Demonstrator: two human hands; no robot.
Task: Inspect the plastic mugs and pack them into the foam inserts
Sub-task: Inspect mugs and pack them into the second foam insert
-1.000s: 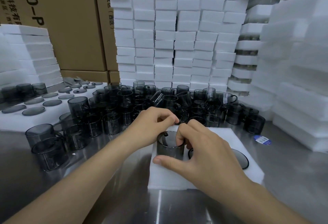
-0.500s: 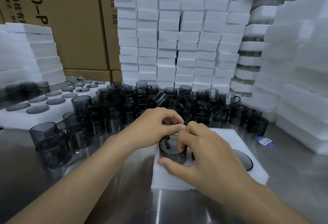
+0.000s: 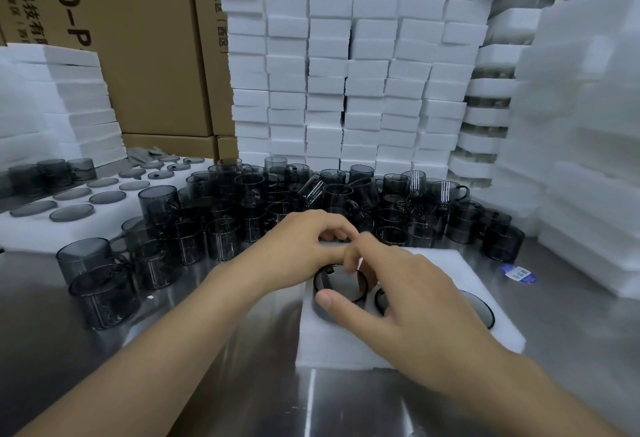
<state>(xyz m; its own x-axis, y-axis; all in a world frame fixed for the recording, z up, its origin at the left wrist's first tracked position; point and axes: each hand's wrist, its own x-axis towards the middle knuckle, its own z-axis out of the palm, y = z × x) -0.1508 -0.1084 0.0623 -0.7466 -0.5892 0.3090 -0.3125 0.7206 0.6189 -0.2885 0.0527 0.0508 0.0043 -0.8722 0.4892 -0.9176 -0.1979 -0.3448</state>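
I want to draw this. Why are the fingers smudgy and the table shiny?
Head view: the right hand is motion-blurred at its fingertips over the mug; a bright glare streak runs down the steel table; the wide lens bows the foam stacks.

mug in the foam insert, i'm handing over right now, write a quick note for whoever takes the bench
Left hand: fingers curled at the far rim of the mug; contact hidden.
Right hand: thumb on the mug's near wall, fingers blurred over the rim, gripping it.
The mug is sunk most of the way into the left recess of the foam insert on the steel table.
The recess beside it is dark and partly behind the right hand; cannot tell if filled.
Done: this mug nearly seated. Left: press it home, then inspect and pack the loose mugs crowded behind the insert.
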